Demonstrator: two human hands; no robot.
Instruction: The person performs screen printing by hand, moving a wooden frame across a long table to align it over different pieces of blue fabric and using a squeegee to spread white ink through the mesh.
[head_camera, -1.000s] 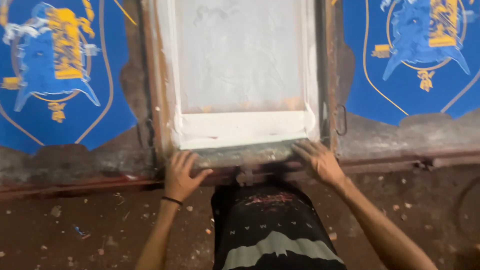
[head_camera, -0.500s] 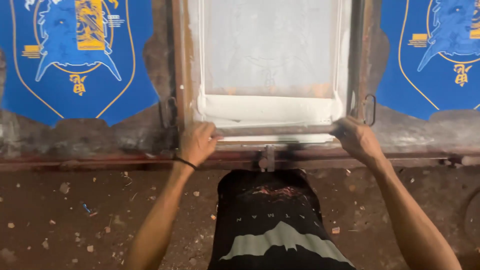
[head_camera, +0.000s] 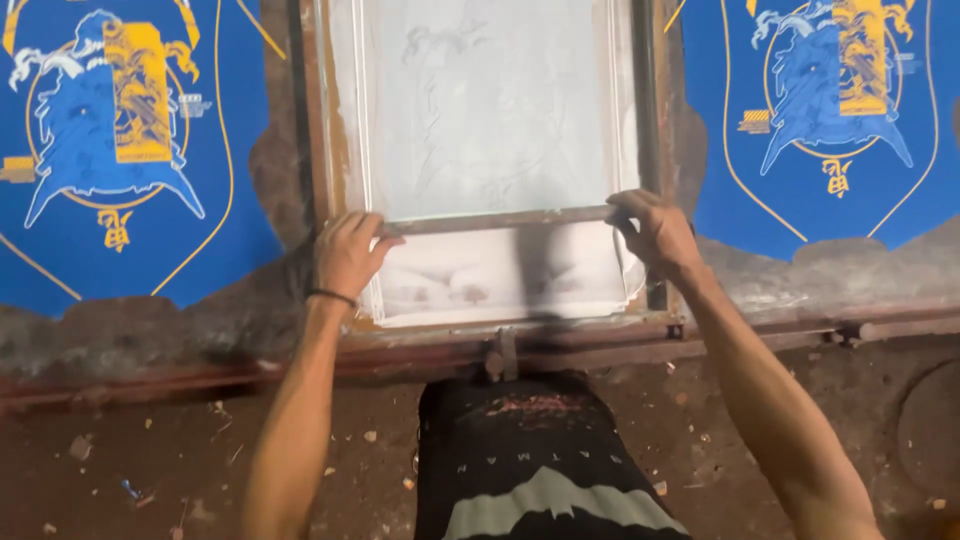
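A wooden-framed printing screen with pale mesh lies flat on a long worn table. A long squeegee bar spans the mesh about a third of the way up from its near end. My left hand grips the bar's left end; a dark band circles that wrist. My right hand grips the right end. Below the bar the mesh shows a smeared whitish-grey ink film.
Blue fabric panels printed with a yellow-and-white emblem lie on either side of the screen, one at the left, one at the right. A metal clamp sits at the table's near edge. The floor is littered with scraps.
Both hands have pushed the squeegee bar away from me, from the screen's near end up across the mesh, leaving a smeared ink film behind it. The camera has tilted too.
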